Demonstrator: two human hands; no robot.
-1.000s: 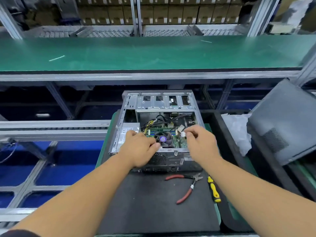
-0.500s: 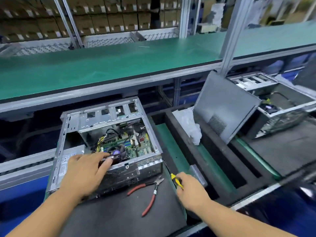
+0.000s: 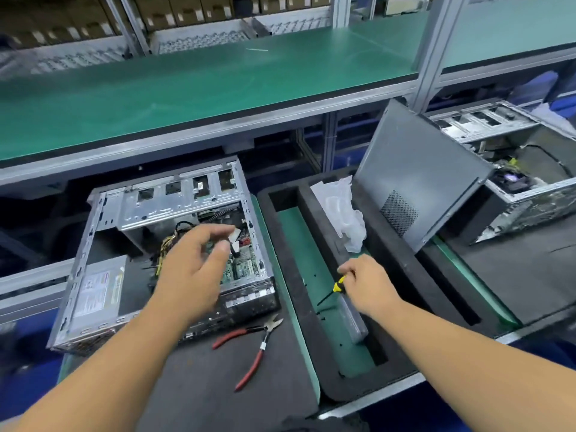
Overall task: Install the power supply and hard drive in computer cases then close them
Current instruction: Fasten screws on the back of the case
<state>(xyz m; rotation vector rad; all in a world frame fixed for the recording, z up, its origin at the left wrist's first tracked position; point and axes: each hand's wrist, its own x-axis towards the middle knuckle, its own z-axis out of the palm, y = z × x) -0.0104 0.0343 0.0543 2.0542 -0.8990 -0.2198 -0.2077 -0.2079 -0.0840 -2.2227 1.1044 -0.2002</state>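
- Since half a second ago, my left hand has lifted off the computer case, fingers loose, holding nothing.
- Case sits open on the mat, power supply in its near-left corner.
- Side panel leans right of the foam tray.
- My right hand grips the screwdriver over the tray; pick a screw, keep the tip seated straight.

pliers before open case | foam tray right
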